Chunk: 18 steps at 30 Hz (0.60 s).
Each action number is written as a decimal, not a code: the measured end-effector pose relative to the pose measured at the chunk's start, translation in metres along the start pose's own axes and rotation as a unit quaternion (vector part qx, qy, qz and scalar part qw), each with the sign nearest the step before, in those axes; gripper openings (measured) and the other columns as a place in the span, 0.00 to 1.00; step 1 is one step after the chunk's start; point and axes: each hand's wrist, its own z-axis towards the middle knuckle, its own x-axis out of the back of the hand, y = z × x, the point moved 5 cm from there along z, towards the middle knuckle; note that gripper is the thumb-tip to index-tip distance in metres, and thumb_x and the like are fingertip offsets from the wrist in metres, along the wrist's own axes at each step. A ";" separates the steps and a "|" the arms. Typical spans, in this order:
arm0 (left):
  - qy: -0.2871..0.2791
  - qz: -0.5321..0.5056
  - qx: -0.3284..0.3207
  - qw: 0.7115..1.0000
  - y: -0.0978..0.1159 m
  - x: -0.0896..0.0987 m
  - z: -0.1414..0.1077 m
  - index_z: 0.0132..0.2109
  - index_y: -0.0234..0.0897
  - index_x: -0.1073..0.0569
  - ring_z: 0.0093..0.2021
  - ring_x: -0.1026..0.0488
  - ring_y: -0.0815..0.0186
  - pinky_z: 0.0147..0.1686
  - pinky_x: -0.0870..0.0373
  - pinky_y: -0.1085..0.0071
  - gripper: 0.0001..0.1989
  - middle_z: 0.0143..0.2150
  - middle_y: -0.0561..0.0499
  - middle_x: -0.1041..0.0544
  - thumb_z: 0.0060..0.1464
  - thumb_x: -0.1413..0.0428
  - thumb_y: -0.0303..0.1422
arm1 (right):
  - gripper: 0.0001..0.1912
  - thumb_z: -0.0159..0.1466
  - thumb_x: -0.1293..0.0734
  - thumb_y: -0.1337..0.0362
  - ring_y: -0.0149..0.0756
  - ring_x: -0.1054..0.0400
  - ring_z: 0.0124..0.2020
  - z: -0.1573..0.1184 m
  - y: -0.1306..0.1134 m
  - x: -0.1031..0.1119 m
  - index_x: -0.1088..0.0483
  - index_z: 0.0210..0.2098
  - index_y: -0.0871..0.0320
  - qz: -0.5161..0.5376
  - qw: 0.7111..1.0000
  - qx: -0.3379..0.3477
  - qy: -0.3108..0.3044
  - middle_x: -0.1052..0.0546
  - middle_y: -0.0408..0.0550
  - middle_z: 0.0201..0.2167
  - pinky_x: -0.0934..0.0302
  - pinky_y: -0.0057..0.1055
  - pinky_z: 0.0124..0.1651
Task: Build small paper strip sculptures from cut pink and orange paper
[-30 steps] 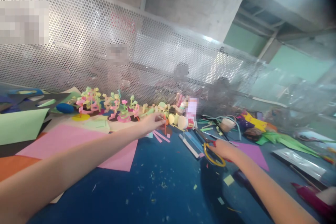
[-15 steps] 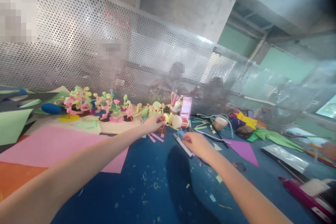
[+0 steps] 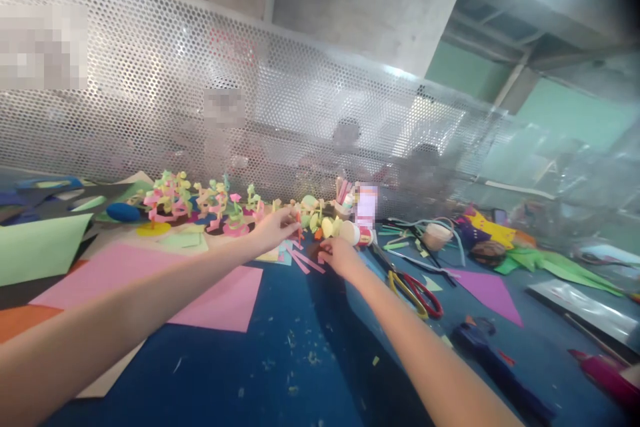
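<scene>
My left hand (image 3: 277,227) is pinched on a thin orange-red strip (image 3: 299,227) that stands upright from its fingertips. Just to the right and a little nearer, my right hand (image 3: 341,255) has its fingers closed at a small pink piece (image 3: 325,255). Pink paper strips (image 3: 306,261) lie on the blue table between and below the hands. Behind them are pale yellow and green paper shapes (image 3: 327,225) and a white jar with a red label (image 3: 365,235) lying on its side.
Curly paper figures (image 3: 167,195) stand at the back left, behind pink sheets (image 3: 220,297). Scissors with yellow and red handles (image 3: 423,295), a dark blue tool (image 3: 500,363) and a paper cup (image 3: 437,237) are on the right. A perforated metal screen (image 3: 310,103) runs behind.
My left hand has moved slightly left with the orange-red strip. My right hand has come left, nearer to it. The scissors and dark blue tool now show clearly as the view has shifted.
</scene>
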 end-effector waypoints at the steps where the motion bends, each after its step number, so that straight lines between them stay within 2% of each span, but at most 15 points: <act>1: -0.002 -0.004 0.003 1.000 0.001 0.002 -0.004 0.32 0.35 0.36 0.29 0.27 0.68 0.37 0.28 0.67 0.07 0.26 0.54 0.27 0.50 0.46 0.33 | 0.14 0.63 0.38 0.62 0.37 0.33 0.42 0.000 0.002 -0.001 0.35 0.47 0.60 0.012 1.000 -0.010 -0.001 0.31 0.50 0.46 0.36 0.40 0.43; 5: -0.003 -0.015 0.012 1.000 0.002 0.008 -0.018 0.33 0.35 0.36 0.30 0.26 0.68 0.38 0.28 0.65 0.08 0.26 0.55 0.27 0.50 0.45 0.35 | 0.14 0.63 0.38 0.62 0.36 0.32 0.41 0.005 0.009 0.006 0.35 0.47 0.61 0.079 0.996 -0.050 0.008 0.30 0.49 0.45 0.36 0.39 0.42; 9: -0.011 -0.031 0.007 0.999 0.009 0.012 -0.033 0.34 0.35 0.36 0.31 0.26 0.68 0.40 0.29 0.64 0.09 0.27 0.54 0.27 0.51 0.46 0.36 | 0.12 0.64 0.41 0.62 0.33 0.31 0.36 -0.004 0.002 0.029 0.35 0.44 0.62 0.166 0.984 -0.062 0.011 0.28 0.49 0.40 0.35 0.35 0.38; 12: -0.013 -0.044 -0.004 0.999 0.022 0.011 -0.052 0.35 0.36 0.36 0.34 0.27 0.68 0.42 0.30 0.65 0.08 0.29 0.54 0.27 0.52 0.47 0.36 | 0.10 0.62 0.40 0.63 0.30 0.31 0.30 -0.031 -0.019 0.036 0.34 0.40 0.62 0.231 0.971 -0.037 -0.042 0.26 0.48 0.33 0.36 0.29 0.34; 16: -0.069 -0.048 -0.005 0.996 0.037 -0.007 -0.081 0.35 0.36 0.36 0.33 0.27 0.69 0.40 0.30 0.66 0.06 0.30 0.53 0.28 0.54 0.49 0.34 | 0.08 0.54 0.33 0.63 0.29 0.32 0.24 -0.083 -0.055 0.016 0.32 0.33 0.60 0.282 0.947 -0.001 -0.154 0.26 0.42 0.23 0.38 0.26 0.29; 18: -0.091 -0.039 -0.005 0.995 0.040 -0.018 -0.095 0.35 0.36 0.36 0.33 0.28 0.69 0.40 0.30 0.67 0.04 0.30 0.53 0.28 0.55 0.50 0.33 | 0.07 0.54 0.33 0.64 0.30 0.31 0.25 -0.103 -0.066 0.006 0.32 0.32 0.59 0.282 0.945 0.021 -0.163 0.26 0.42 0.24 0.39 0.26 0.29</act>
